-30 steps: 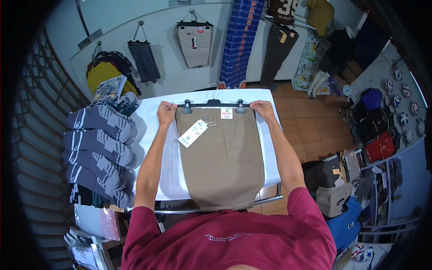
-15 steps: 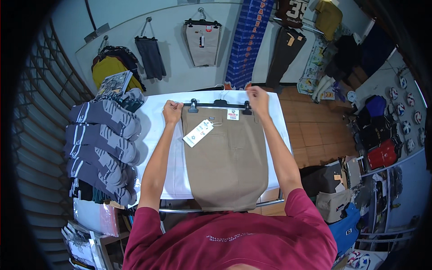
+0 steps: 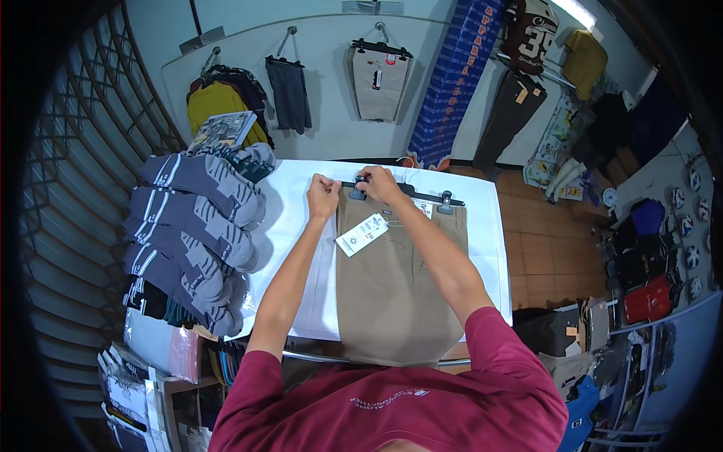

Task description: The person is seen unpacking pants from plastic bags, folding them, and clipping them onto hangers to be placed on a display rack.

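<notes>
Two hands work at the waist of the trousers [image 3: 399, 301], which lie flat on the worktop [image 3: 486, 241], their folded near end passing over its front edge. The right hand [image 3: 379, 185] has just left the right end of the hanger [image 3: 410, 191] and crossed to the left clip [image 3: 358, 194], at the trousers' upper left; it pinches that clip from above. The left hand [image 3: 324, 197] stays at the trousers' left corner, gripping the hanger's end. So attention seems to shift to the left fastening, leaving the right clip [image 3: 446, 202] untouched at the trousers' upper right. Whether the left clip's jaws are apart cannot be told.

Counted: one pair of trousers, one hanger, two clips, one tag [image 3: 363, 234] on the trousers' upper left, one label [image 3: 423, 207] at their waist. Left of the trousers are at least four grey socks [image 3: 203, 181], overlapping in a pile; the exact number is unclear.
</notes>
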A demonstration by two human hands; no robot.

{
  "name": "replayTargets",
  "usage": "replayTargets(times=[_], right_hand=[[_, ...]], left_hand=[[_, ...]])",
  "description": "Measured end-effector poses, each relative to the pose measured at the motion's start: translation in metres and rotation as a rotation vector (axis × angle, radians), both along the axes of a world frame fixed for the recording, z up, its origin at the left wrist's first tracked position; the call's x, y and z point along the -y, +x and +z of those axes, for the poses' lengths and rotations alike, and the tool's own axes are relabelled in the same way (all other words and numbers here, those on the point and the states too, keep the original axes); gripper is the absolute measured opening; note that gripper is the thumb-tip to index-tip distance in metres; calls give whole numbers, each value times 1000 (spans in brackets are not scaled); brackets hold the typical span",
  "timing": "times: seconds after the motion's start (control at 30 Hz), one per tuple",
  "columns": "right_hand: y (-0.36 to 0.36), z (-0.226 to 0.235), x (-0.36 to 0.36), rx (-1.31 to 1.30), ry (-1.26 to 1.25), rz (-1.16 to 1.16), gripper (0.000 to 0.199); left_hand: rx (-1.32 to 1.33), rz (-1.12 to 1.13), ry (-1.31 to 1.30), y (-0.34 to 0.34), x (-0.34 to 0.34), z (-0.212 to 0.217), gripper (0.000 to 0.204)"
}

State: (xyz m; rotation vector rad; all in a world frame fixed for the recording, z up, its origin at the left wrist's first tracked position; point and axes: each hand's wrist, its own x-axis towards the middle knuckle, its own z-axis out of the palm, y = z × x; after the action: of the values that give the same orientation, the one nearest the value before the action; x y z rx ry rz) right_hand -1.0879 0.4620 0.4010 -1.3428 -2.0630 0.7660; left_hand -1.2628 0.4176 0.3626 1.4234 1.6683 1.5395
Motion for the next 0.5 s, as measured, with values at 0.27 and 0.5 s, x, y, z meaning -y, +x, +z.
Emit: replayTargets(times=[0.27,0.5], right_hand=[[4,-6,-22,-112,-155,5,21],[6,-4,-33,-232,-257,75,21]], left_hand=[[-193,-25,-3,13,17,-2,31],[-320,-106,-135,6,-7,-14,17]])
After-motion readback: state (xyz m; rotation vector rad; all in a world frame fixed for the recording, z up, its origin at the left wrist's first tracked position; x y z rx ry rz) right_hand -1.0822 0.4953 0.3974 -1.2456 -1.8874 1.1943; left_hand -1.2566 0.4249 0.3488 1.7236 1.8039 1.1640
